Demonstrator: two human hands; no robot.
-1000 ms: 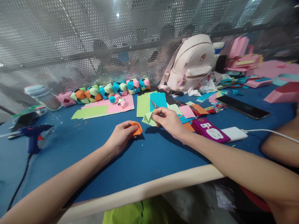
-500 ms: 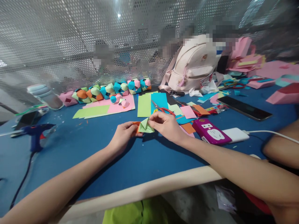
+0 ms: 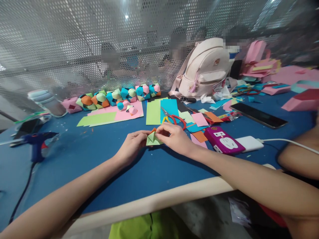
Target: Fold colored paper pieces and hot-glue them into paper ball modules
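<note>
Between my two hands is a small folded paper piece, light green in front with an orange part showing behind its top. My left hand pinches it from the left, fingers closed at its edge. From the right, my right hand grips its upper right side between thumb and fingers. Both hands are just above the blue table. Red-and-yellow-handled scissors lie right behind my right hand, partly on green paper and blue paper.
Folded paper balls line the back. A glue gun with its cord and a bottle are at left. Rightward lie paper squares, a purple power strip, a white charger, a phone and a backpack. Another person's arm rests at right.
The paper piece has turned and tipped in my hands, so less orange shows at left and an orange tip shows on top. My right hand has moved slightly left and down.
</note>
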